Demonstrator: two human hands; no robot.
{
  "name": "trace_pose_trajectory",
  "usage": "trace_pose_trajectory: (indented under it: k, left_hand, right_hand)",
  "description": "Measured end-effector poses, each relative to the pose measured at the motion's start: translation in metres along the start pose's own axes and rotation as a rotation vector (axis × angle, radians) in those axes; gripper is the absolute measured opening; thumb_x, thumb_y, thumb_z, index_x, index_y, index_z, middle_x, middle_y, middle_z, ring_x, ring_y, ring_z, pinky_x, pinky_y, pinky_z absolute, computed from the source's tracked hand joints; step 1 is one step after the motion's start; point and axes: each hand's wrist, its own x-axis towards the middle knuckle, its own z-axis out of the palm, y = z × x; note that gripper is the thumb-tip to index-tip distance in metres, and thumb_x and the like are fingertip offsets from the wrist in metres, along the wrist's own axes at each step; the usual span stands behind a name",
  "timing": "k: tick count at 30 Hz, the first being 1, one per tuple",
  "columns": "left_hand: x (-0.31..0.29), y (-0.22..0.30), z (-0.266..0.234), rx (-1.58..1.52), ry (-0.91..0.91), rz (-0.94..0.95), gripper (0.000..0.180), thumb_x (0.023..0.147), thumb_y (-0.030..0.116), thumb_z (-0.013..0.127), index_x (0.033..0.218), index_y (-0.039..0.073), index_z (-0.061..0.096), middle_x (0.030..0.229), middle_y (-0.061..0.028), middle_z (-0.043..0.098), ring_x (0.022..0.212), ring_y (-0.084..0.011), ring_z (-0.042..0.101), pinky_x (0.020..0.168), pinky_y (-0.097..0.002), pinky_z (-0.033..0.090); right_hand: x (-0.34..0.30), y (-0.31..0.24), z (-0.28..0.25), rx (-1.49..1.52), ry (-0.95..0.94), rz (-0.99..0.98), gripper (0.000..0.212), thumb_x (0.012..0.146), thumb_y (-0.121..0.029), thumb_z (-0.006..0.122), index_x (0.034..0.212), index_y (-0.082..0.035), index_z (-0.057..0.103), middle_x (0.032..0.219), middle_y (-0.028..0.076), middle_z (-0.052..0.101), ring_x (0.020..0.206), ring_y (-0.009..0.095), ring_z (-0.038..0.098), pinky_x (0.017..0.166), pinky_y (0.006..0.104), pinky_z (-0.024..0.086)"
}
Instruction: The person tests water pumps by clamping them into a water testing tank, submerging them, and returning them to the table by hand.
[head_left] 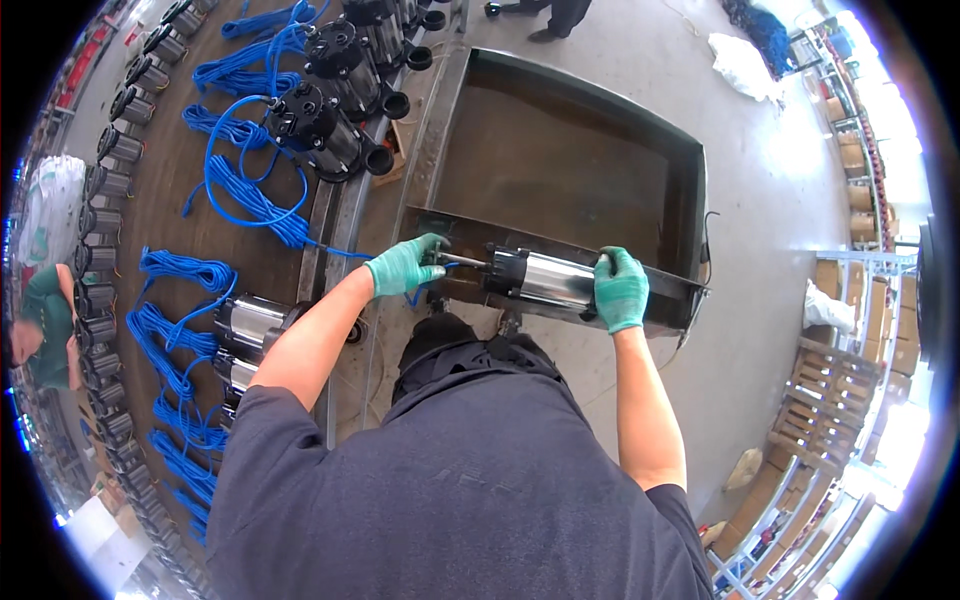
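A silver, cylindrical submersible pump with black end parts lies sideways across the near end of a metal tank. My right hand, in a green glove, is closed around its right end. From its black left end a thin metal rod sticks out toward my left hand, also gloved in green. The left thumb and fingers close about the rod's tip; the exact grip is partly hidden. Blue cable runs from the bench, behind the left hand, and reappears beside the rod.
The metal tank holds brownish water. On the bench to the left are several upright pumps, coiled blue cables and pumps lying down. A row of motors stands farther left. One person is at the far left, another at the top. Pallets and shelving line the right.
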Motion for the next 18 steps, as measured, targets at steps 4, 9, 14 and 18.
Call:
trace_pose_trajectory:
  k: [4,9,14,18]
  left_hand:
    - [0.005,0.003,0.012,0.71,0.095,-0.126,0.031,0.092,0.021,0.074,0.116,0.003,0.067,0.093,-0.007,0.07,0.082,-0.016,0.065,0.075,-0.0318,0.053]
    - [0.002,-0.005,0.014,-0.077,0.138,-0.113,0.043,0.094,0.02,0.07,0.13,0.001,0.059,0.095,-0.0083,0.071,0.087,-0.017,0.067,0.073,-0.0344,0.055]
    - [0.005,-0.003,0.006,0.741,0.15,-0.036,0.049,0.093,0.01,0.065,0.14,0.007,0.053,0.106,-0.0073,0.069,0.094,-0.0194,0.068,0.076,-0.0332,0.056]
    - [0.012,-0.03,0.014,0.109,0.175,0.182,0.043,0.093,0.014,0.068,0.135,0.007,0.058,0.1,-0.0036,0.069,0.082,-0.0155,0.066,0.068,-0.0291,0.054]
  right_hand:
    - [-0.002,0.001,0.0,0.003,-0.008,0.024,0.014,0.091,-0.018,0.064,0.097,-0.009,0.072,0.086,0.014,0.069,0.085,0.033,0.065,0.079,0.0436,0.053]
    - [-0.001,0.002,0.001,0.005,-0.012,0.022,0.014,0.091,-0.018,0.064,0.097,-0.009,0.072,0.085,0.014,0.069,0.085,0.033,0.065,0.079,0.0438,0.054]
    - [0.003,0.001,0.0,0.003,-0.014,0.017,0.014,0.09,-0.018,0.065,0.097,-0.009,0.072,0.086,0.014,0.069,0.085,0.033,0.066,0.079,0.0437,0.054]
    - [0.004,0.003,0.001,-0.001,0.046,-0.028,0.012,0.089,-0.017,0.065,0.096,-0.01,0.072,0.084,0.015,0.069,0.082,0.034,0.065,0.078,0.044,0.054]
